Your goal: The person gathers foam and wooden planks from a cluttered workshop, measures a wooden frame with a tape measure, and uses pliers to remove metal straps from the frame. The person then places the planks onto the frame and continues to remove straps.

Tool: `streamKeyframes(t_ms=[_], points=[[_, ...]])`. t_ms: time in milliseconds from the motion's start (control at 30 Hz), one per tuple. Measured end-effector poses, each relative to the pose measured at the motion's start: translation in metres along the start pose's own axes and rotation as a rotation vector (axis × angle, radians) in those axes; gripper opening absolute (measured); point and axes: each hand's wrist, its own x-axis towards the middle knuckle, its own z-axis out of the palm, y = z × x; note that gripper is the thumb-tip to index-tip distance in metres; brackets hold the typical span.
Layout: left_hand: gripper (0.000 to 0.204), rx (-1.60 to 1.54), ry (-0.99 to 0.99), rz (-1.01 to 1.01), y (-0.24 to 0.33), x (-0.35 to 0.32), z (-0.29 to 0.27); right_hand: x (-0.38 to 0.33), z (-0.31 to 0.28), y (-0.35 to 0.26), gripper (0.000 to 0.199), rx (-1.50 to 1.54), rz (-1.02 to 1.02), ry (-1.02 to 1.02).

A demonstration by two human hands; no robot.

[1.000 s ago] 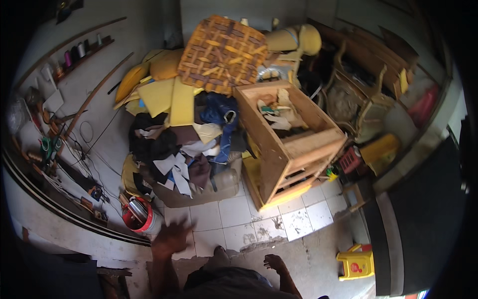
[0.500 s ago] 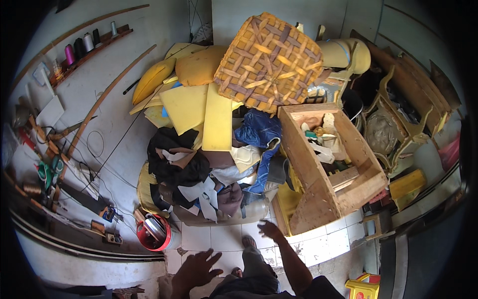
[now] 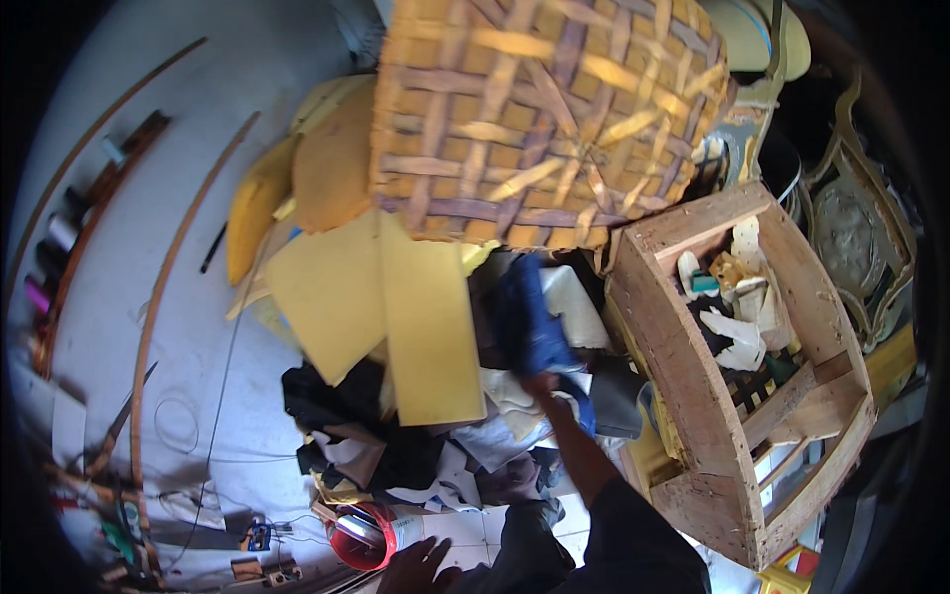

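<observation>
My right arm reaches out over the heap, and my right hand is closed on a piece of blue denim cloth. The cloth is raised in a blurred fold above the other scraps. Low in the view, my left hand has its fingers apart and holds nothing; a red bucket stands just left of it. Around the denim lie black cloth, pale grey scraps and a long yellow foam slab.
A large woven basket-like piece rests at the back of the heap, near me. On the right stands an open wooden frame box with scraps inside. A carved frame is beyond it. Thread spools sit on a wall shelf at left.
I have leaned closer to the heap. My right hand has gone forward from above the floor to the denim, taken hold of it and lifted part. My left hand stays low.
</observation>
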Motion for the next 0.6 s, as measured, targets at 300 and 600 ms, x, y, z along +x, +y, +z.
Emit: streamKeyframes(t_ms=[300, 600], points=[[0.045, -0.120, 0.098, 0.600, 0.042, 0.243, -0.022, -0.182, 0.104, -0.179, 0.062, 0.441, -0.537, -0.411], [0.033, 0.431, 0.183, 0.275, -0.105, 0.290, -0.079, -0.171, 0.029, -0.168, 0.040, 0.579, -0.623, -0.706]])
